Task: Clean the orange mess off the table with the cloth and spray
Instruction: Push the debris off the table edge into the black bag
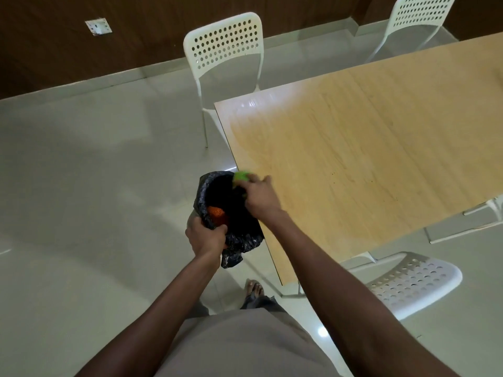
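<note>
**Cloth at bag mouth, table edge**

Right now the green cloth [241, 176] sits at the table's [353, 148] near-left edge, roughly 9 o'clock of the tabletop, bunched under your right hand [261, 197]. Your right hand's fingers are curled over the cloth and clamped on it, right above the open mouth of a black plastic bag [239, 238]. Cloth touches the bag's top rim; only a small green bit shows past the fingers.

Orange mess [216, 214] is inside the bag, at about 8 o'clock of the opening. A few tiny dark specks show on the tabletop at roughly 3 o'clock of your right hand; can't tell what they are.

Your left hand [205, 236] grips the bag's near rim at 6 o'clock, fingers curled round the bunched plastic. Bag hangs just beside the table edge, over the floor [95, 172].

Outward: white perforated chair [226, 55] at 12 o'clock beyond the table corner, a second one [419, 20] at 1 o'clock, a third chair seat [408, 278] at 4 o'clock beside your right forearm. Wall socket [98, 27] at 11 o'clock on the dark wall. A sandalled foot [254, 288] shows below the bag.
</note>
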